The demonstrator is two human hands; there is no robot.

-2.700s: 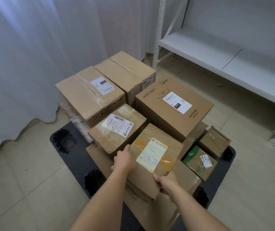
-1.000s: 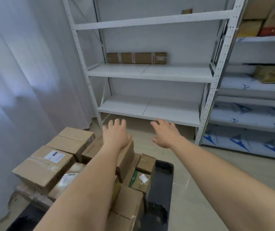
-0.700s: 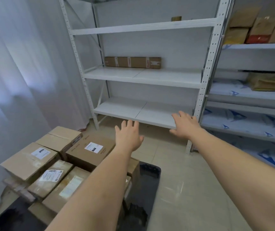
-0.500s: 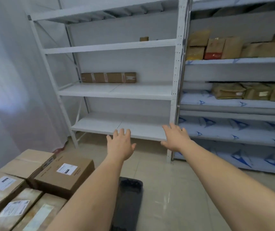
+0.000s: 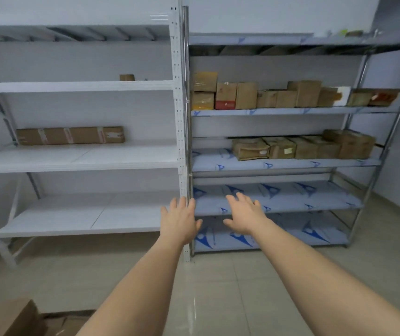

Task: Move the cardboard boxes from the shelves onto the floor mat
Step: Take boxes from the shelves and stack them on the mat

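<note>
Boxes sit on shelves, well beyond empty fingers.

Head-height view, facing the shelves, well back from them.

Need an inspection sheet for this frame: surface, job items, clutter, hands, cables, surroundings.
Surface: beige tiled floor, glossy; the mat is not in view.
Job's things: long flat box lies alone on the white rack's middle shelf; small box on the shelf above. Metal rack holds an upper row of boxes and a lower row of boxes; its lower shelves hold nothing. Moved boxes show at bottom left.
Clutter: small items on the metal rack's top, too blurred to tell.
Hands: left hand and right hand are both open, fingers spread, holding nothing, held out toward the racks.
Cables: nothing seen.
Surroundings: grey wall behind.
</note>
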